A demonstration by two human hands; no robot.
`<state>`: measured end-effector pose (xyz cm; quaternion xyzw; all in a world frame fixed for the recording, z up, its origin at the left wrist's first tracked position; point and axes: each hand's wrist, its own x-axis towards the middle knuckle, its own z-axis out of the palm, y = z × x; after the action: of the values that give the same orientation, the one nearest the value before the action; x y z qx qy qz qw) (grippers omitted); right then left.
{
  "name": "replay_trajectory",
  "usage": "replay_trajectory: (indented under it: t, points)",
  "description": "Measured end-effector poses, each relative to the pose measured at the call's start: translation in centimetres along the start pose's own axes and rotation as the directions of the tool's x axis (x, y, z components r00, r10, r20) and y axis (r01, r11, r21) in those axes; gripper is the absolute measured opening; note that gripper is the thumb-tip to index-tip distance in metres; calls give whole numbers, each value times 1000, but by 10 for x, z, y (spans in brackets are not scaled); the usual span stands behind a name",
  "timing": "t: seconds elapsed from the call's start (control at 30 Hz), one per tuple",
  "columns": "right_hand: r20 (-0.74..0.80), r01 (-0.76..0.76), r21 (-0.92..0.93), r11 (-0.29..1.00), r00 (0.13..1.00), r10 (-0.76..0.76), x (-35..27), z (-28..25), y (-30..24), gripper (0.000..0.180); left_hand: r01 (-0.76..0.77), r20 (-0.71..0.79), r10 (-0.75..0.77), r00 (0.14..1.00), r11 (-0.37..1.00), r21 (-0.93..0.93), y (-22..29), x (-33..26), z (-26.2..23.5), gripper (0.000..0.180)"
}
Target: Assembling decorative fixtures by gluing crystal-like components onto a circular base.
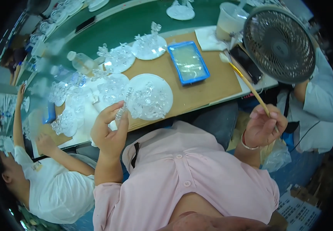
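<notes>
Pinched between the thumb and fingers of my left hand is a small clear plastic piece, ridged and narrow. Just past it lies a white round plate bearing several clear plastic pieces. My right hand grips a paintbrush with a yellow wooden handle, its pale bristles pointing up and away from me. Between the two hands, farther back, a blue rectangular tray holds a pale, shiny layer. The brush tip is apart from the tray, to its right.
A black fan stands at the right beside a dark phone and a plastic cup. More plates with clear pieces and a bottle lie at the left on brown cardboard. A co-worker sits at my left.
</notes>
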<state>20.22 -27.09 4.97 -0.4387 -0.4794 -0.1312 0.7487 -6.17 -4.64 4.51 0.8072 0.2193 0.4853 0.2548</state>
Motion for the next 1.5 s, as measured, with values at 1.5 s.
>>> replay_trajectory:
  t: [1.5]
  points:
    - [130,-264,-205,943,947,293,-22,2,42,22,-326,701,99,706,924,199,-12,-56,65,41]
